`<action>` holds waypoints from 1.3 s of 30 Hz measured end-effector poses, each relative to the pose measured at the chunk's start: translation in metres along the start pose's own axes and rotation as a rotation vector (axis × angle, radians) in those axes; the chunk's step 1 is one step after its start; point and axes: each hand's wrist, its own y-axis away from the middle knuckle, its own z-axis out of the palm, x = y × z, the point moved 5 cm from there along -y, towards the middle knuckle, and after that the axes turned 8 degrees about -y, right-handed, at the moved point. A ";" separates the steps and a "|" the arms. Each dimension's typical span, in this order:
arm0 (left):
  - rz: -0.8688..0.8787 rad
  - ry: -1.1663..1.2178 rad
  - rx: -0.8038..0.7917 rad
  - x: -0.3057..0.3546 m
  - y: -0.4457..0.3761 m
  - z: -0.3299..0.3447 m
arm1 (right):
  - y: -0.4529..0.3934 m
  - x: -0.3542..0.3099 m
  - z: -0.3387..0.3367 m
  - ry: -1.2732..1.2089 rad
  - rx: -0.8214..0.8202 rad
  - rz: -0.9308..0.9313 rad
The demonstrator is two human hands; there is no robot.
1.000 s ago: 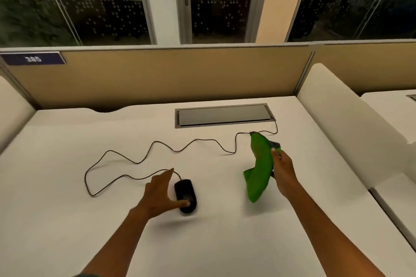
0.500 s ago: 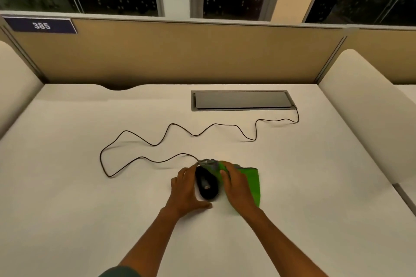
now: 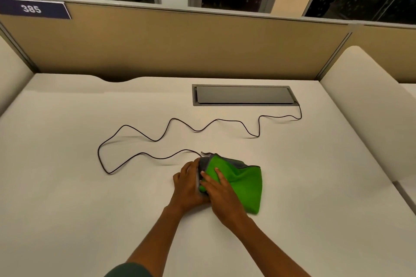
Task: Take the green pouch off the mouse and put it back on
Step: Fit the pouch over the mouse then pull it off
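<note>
The green pouch [image 3: 242, 181] with a grey lining lies on the white desk [image 3: 90, 209], draped over the spot where the black mouse was. The mouse itself is hidden under the fabric and my hands. My left hand [image 3: 186, 183] presses against the pouch's grey open edge on its left side. My right hand [image 3: 221, 191] lies on top of the green fabric with fingers spread, pushing it down. The black mouse cable [image 3: 157, 139] snakes away from the pouch's far end across the desk.
The cable runs to a grey cable hatch [image 3: 244, 95] set in the desk at the back. A tan partition [image 3: 180, 47] with a "385" label [image 3: 31, 9] closes the far side. White dividers [image 3: 364, 108] stand on both sides.
My right hand brought the pouch from the air on the right down onto the mouse. The mouse, visible before, is now covered, and both hands have closed in on the pouch.
</note>
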 end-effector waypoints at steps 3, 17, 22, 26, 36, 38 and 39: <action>0.032 0.012 0.014 -0.001 0.001 0.000 | 0.007 -0.002 0.000 -0.019 0.052 -0.028; 0.036 0.056 0.033 0.000 0.002 -0.003 | 0.037 0.015 -0.009 -0.265 0.307 -0.057; 0.036 0.026 0.022 -0.002 0.001 -0.001 | 0.032 0.019 -0.011 -0.301 0.405 0.026; 0.031 0.012 0.055 -0.002 0.000 -0.001 | 0.030 0.026 -0.015 -0.318 0.450 0.073; 0.032 0.022 0.036 -0.006 -0.002 0.003 | -0.013 0.039 -0.030 -0.400 0.312 0.272; 0.032 0.019 0.035 -0.005 -0.002 0.002 | -0.021 0.039 -0.032 -0.371 0.278 0.273; 0.032 0.016 0.035 -0.005 -0.002 0.002 | -0.023 0.038 -0.032 -0.347 0.261 0.248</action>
